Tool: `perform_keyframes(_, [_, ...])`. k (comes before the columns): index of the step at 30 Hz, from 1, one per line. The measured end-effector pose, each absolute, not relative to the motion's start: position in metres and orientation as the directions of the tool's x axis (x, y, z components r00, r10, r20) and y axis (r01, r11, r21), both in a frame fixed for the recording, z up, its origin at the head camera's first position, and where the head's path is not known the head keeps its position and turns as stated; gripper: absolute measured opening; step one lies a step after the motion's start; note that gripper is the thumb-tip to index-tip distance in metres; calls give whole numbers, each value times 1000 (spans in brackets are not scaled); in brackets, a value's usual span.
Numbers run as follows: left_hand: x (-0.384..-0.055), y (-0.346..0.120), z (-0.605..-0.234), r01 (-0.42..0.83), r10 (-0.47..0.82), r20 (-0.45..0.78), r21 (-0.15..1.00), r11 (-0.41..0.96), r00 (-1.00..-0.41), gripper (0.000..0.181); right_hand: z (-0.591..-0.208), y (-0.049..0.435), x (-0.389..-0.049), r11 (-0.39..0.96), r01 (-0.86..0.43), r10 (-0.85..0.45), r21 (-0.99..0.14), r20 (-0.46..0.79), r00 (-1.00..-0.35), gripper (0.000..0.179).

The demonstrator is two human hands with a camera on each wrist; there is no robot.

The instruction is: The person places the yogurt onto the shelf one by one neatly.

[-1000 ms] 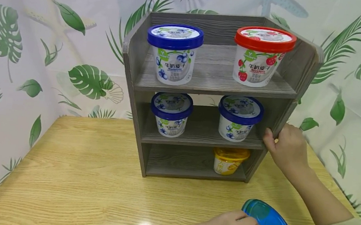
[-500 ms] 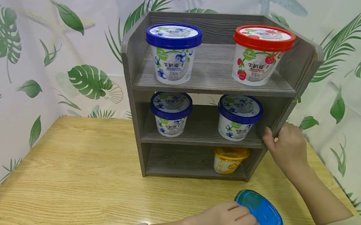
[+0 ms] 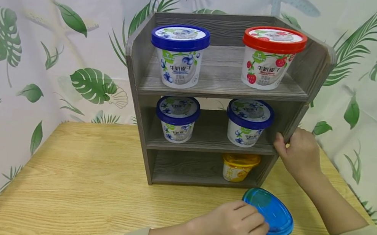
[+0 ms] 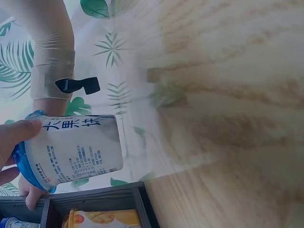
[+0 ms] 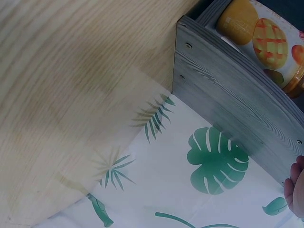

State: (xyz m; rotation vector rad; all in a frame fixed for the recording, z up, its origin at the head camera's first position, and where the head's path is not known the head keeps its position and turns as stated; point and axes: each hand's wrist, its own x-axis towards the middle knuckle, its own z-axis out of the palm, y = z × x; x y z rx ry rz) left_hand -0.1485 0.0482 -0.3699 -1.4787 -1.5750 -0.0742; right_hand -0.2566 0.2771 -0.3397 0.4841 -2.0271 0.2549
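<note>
My left hand (image 3: 232, 225) holds a plastic cup with a clear blue lid (image 3: 273, 214) by its rim, above the table in front of the rack. In the left wrist view the white cup (image 4: 78, 147) lies sideways, with thumb and fingers around the lid edge. My right hand (image 3: 302, 152) grips the right side panel of a grey wooden rack (image 3: 221, 71), thumb at the front edge, the other fingers mostly hidden. On the bottom shelf, at right, stands a yellow-lidded cup (image 3: 239, 169), nearest the held cup.
The top shelf bears a blue-lidded blueberry tub (image 3: 180, 65) and a red-lidded strawberry tub (image 3: 270, 64). Two more blueberry tubs, one left (image 3: 178, 120) and one right (image 3: 248, 123), stand on the middle shelf. Leaf-printed cloth (image 3: 92, 46) surrounds the wooden table (image 3: 74, 182).
My left hand has carried the blue-lidded cup forward and slightly left, closer to the rack. My right hand stays on the rack's side, and the tubs keep their places.
</note>
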Motion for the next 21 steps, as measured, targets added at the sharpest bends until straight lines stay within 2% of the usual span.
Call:
perform_keyframes(9, [-149,36,-351,781,689,689,-550,296,224,33,-338,276,-256,900,-436,-233,16,862,-450,49])
perform_keyframes(21, [-151,22,-345,777,660,724,-529,342,202,33,-337,277,-255,898,-440,-243,22,858,-453,45])
